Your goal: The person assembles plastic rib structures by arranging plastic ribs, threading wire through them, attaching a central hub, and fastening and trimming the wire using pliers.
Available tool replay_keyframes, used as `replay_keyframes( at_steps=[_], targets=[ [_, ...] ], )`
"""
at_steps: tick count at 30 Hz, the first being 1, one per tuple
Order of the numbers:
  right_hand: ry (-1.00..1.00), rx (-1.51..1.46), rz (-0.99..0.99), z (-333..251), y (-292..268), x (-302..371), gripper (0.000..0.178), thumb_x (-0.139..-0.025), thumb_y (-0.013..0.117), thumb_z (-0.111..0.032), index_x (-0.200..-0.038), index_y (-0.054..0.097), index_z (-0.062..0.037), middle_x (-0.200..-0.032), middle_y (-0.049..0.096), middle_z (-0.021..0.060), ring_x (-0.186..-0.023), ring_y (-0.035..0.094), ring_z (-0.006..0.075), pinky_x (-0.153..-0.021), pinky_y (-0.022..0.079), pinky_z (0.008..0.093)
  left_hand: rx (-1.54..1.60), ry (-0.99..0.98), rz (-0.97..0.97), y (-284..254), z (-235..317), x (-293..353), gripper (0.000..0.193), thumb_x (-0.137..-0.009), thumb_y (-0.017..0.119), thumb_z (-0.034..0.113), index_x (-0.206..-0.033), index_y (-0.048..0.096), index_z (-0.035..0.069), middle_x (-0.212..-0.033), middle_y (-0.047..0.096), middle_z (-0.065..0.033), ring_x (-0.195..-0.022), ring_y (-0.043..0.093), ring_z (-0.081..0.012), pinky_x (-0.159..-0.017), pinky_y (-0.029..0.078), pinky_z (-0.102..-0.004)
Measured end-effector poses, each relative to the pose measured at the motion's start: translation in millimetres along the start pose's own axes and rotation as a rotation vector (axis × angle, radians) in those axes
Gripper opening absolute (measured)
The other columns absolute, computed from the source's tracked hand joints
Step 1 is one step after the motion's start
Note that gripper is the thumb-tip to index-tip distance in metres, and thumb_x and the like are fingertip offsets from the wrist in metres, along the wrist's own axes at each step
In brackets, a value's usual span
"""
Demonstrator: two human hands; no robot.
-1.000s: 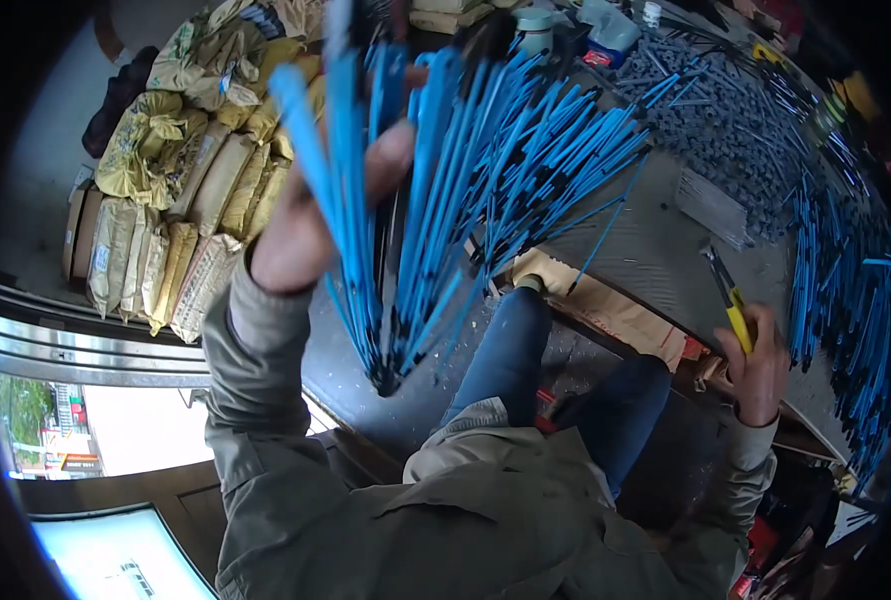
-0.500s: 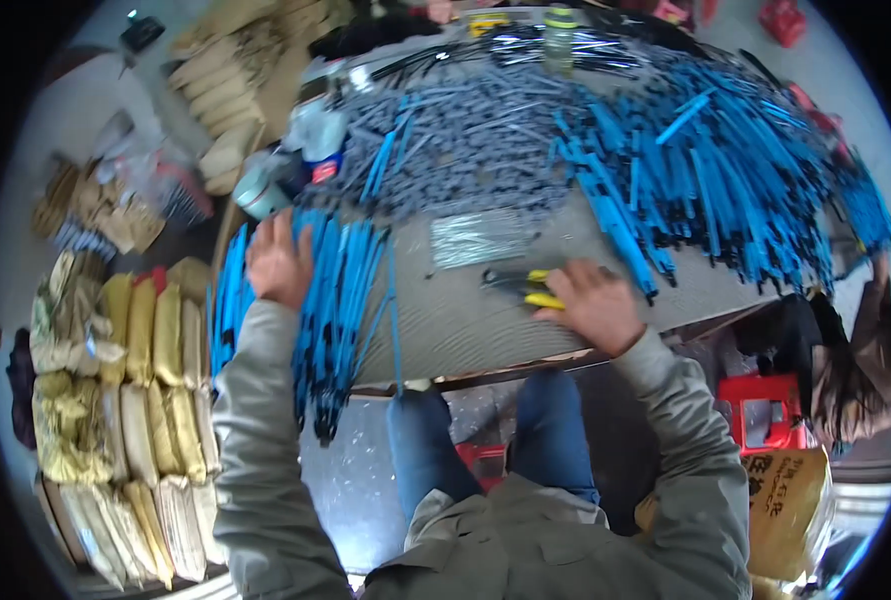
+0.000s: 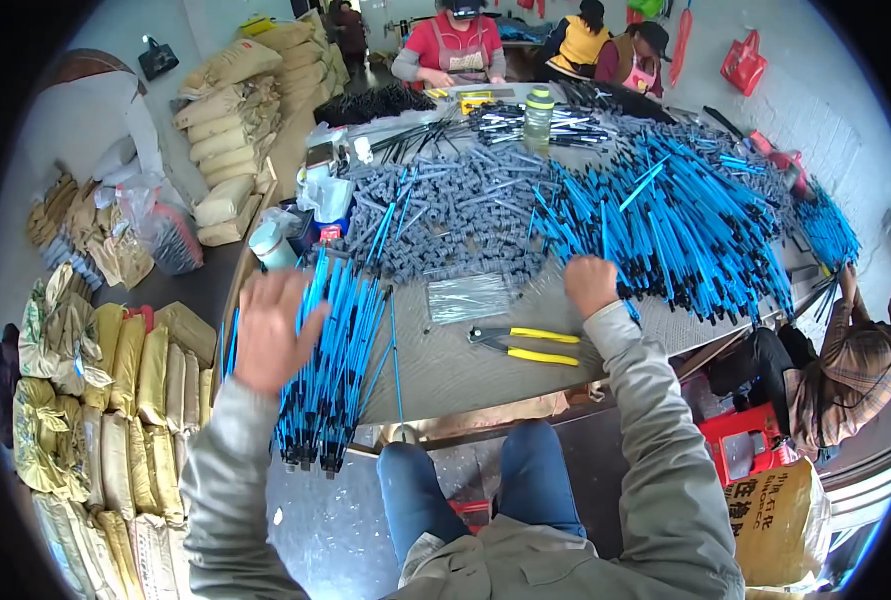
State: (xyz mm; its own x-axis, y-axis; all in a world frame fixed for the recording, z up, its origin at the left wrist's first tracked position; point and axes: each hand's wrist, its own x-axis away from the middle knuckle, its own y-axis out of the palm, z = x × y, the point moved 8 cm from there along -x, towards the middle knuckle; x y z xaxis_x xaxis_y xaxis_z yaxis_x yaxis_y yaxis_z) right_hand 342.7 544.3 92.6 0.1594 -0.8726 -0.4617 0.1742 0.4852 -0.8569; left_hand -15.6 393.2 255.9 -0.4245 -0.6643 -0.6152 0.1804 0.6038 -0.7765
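Since half a second ago the right hand has left the pliers and gone up to the near edge of the big heap of blue rods, where it is curled shut, though what it pinches, if anything, cannot be told. Left of the pliers, the left hand lies flat with fingers spread, pressing the gathered bundle of blue rods onto the table, gripping nothing; the bundle's dark ends hang over the near edge. To do this well, I judge the palm should keep the bundle from rolling while the ends are squared up. One pair of yellow-handled pliers lies between the hands, one clear packet just beyond them, and one green bottle far behind; the rods and the grey pieces are too many to count.
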Motion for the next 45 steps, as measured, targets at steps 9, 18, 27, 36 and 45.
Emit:
replay_keyframes(
  at_steps=[9, 18, 27, 36, 45],
  targets=[
    [0.136, -0.647, 0.193, -18, -56, 25, 0.016, -0.071, 0.067, -0.014, -0.077, 0.055, -0.0047, -0.066, 0.059, 0.0073, -0.059, 0.061, 0.0194, -0.053, 0.047, 0.0313, 0.842, -0.009, -0.358, 15, 146, 98, 0.029, -0.077, 0.071, 0.021, -0.1, 0.062, 0.004, -0.086, 0.065, -0.0109, -0.077, 0.063, -0.0267, -0.071, 0.05, -0.0341],
    [0.072, -1.546, 0.016, -59, -134, 74, 0.02, -0.082, 0.065, -0.003, -0.081, 0.046, -0.0064, -0.068, 0.047, -0.004, -0.059, 0.045, 0.003, -0.053, 0.037, 0.0185, 1.318, -0.696, 0.067, 104, 122, 94, 0.044, -0.083, 0.067, 0.009, -0.121, 0.048, 0.0, -0.106, 0.058, -0.0076, -0.099, 0.055, -0.0124, -0.081, 0.047, -0.0255],
    [0.46, -1.71, 0.562, -49, -158, 205, 0.016, -0.082, 0.06, 0.004, -0.086, 0.046, -0.0032, -0.072, 0.055, 0.0024, -0.064, 0.053, 0.0054, -0.056, 0.041, 0.019, 0.819, -0.626, 0.325, 40, 115, 118, 0.049, -0.091, 0.056, 0.02, -0.129, 0.04, -0.005, -0.107, 0.054, -0.0136, -0.103, 0.052, -0.0191, -0.087, 0.043, -0.0298],
    [0.198, -2.007, -0.068, -145, -145, 216, 0.013, -0.084, 0.063, -0.003, -0.09, 0.052, -0.0032, -0.079, 0.058, 0.0001, -0.071, 0.055, 0.0051, -0.06, 0.044, 0.0203, 1.765, -0.797, 0.302, 65, 145, 115, 0.035, -0.093, 0.052, 0.021, -0.119, 0.05, -0.003, -0.075, 0.056, -0.001, -0.059, 0.049, -0.0077, -0.057, 0.041, -0.0203],
    [0.056, -0.633, 0.299, -37, -78, 8, 0.009, -0.08, 0.058, -0.014, -0.078, 0.062, -0.0058, -0.076, 0.062, 0.0176, -0.07, 0.064, 0.0316, -0.061, 0.052, 0.0398, 1.972, -1.125, 0.535, 80, 122, 149, 0.02, -0.093, 0.052, 0.018, -0.109, 0.055, 0.005, -0.065, 0.055, -0.0006, -0.043, 0.039, -0.0047, -0.037, 0.027, -0.0169]
  ],
)
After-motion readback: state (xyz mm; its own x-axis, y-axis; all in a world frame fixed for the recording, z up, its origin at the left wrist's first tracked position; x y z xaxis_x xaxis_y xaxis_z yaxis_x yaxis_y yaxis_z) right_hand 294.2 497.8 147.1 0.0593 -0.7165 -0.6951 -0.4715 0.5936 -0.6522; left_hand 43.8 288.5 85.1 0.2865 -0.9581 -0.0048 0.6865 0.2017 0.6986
